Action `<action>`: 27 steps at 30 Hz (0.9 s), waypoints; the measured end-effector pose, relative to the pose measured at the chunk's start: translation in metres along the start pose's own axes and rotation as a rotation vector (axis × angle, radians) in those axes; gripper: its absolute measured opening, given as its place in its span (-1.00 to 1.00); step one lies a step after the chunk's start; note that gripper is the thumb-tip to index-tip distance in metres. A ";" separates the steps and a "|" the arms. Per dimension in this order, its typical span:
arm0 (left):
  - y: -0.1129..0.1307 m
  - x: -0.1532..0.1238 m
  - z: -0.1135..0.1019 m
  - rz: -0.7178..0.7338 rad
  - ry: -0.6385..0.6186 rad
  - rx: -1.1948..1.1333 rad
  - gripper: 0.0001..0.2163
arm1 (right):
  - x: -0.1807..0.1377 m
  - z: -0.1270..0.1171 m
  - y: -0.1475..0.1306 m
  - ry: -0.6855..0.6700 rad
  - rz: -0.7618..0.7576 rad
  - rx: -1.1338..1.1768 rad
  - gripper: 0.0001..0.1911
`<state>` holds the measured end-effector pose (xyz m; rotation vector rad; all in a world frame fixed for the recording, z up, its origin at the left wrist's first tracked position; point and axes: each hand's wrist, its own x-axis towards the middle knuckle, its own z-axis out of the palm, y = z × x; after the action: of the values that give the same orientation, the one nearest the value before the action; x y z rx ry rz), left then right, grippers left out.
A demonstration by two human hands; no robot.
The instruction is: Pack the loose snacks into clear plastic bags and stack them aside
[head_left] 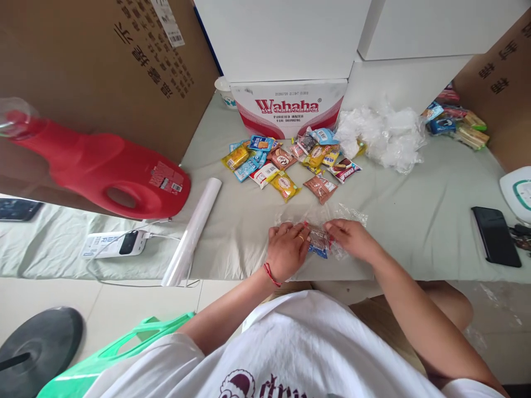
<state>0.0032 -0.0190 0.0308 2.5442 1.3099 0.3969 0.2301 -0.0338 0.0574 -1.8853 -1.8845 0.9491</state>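
A small stack of snack packets [318, 239], brown on top with blue showing below, lies on a crinkled sheet of clear plastic film [346, 213] near the table's front edge. From the left, my left hand [287, 250] presses against the stack, its bent fingers closed on the film there. My right hand [352, 236] pinches the film at the stack's right side. The fingertips partly cover the packets. Farther back lie several loose packets, among them a yellow one [284, 186], a brown one [320, 188] and a blue one [261, 143].
Behind the packets stands a Wahaha carton [290, 108], with a heap of crumpled clear plastic [384, 135] beside it. A plastic film roll [193, 232], a red jug [120, 171] and a power bank [114, 243] are on the left. To the right lies a black phone [495, 236].
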 end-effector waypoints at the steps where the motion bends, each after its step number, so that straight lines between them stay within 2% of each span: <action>1: 0.000 -0.001 0.001 -0.001 0.008 0.001 -0.67 | 0.003 -0.011 0.004 0.027 0.025 0.010 -0.57; 3: 0.001 -0.003 0.002 0.003 0.018 0.005 -0.70 | 0.013 -0.031 0.009 0.163 0.086 -0.098 -0.63; 5: 0.002 -0.003 0.002 0.006 0.015 0.009 -0.73 | 0.028 -0.040 0.010 0.257 0.126 -0.299 -0.67; 7: 0.003 -0.002 0.002 0.002 0.008 0.019 -0.75 | 0.044 -0.035 0.009 0.223 0.150 -0.465 -0.62; 10: 0.005 -0.002 0.000 0.005 0.014 0.063 -0.77 | 0.063 -0.015 0.006 0.143 0.183 -0.534 -0.61; 13: 0.008 -0.002 0.001 0.044 0.045 0.118 -0.72 | 0.069 -0.002 0.006 0.092 0.235 -0.428 -0.84; 15: 0.009 -0.001 0.002 0.091 0.059 0.144 -0.70 | 0.066 -0.004 0.007 0.046 0.227 -0.284 -0.91; 21: 0.012 0.005 0.002 0.188 0.046 0.168 -0.70 | 0.032 -0.024 -0.008 0.114 0.035 0.085 -0.77; 24: 0.011 0.006 0.002 0.189 0.027 0.138 -0.71 | 0.007 -0.011 -0.019 -0.007 -0.104 0.153 -0.72; 27: 0.003 0.003 0.006 0.136 0.021 0.038 -0.83 | -0.016 0.016 -0.023 -0.129 -0.217 0.100 -0.57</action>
<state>0.0093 -0.0185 0.0262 2.6766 1.1658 0.4308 0.2035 -0.0514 0.0647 -1.5588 -2.0246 1.0928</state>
